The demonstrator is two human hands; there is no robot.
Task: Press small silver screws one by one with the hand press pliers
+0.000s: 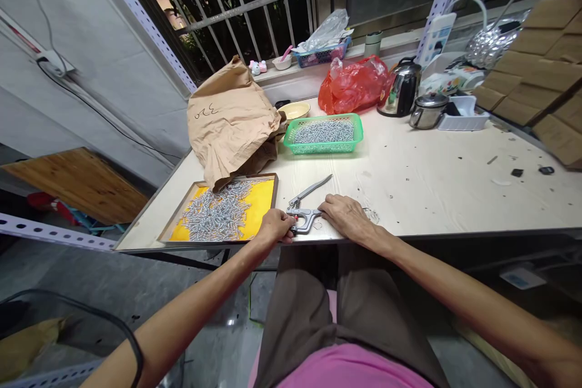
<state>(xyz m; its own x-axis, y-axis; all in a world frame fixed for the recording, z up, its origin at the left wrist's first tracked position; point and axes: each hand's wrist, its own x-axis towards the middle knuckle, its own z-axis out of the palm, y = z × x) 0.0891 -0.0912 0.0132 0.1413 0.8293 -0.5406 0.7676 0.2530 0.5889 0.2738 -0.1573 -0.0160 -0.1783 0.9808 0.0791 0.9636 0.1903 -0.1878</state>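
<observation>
A grey metal hand tool with a long raised lever lies at the table's front edge, between my hands. My left hand is closed at the tool's left end, by a small red part; whether a small piece is also pinched there is too small to tell. My right hand rests on the table, its fingertips at the tool's right end. To the left, a shallow tray with a yellow bottom holds many small metal pieces. Behind the tool, a green basket holds more such pieces.
A brown paper bag leans over the tray's back edge. Behind the basket are a cream bowl and a red plastic bag. A kettle, a metal pot and a white tray stand at the back right.
</observation>
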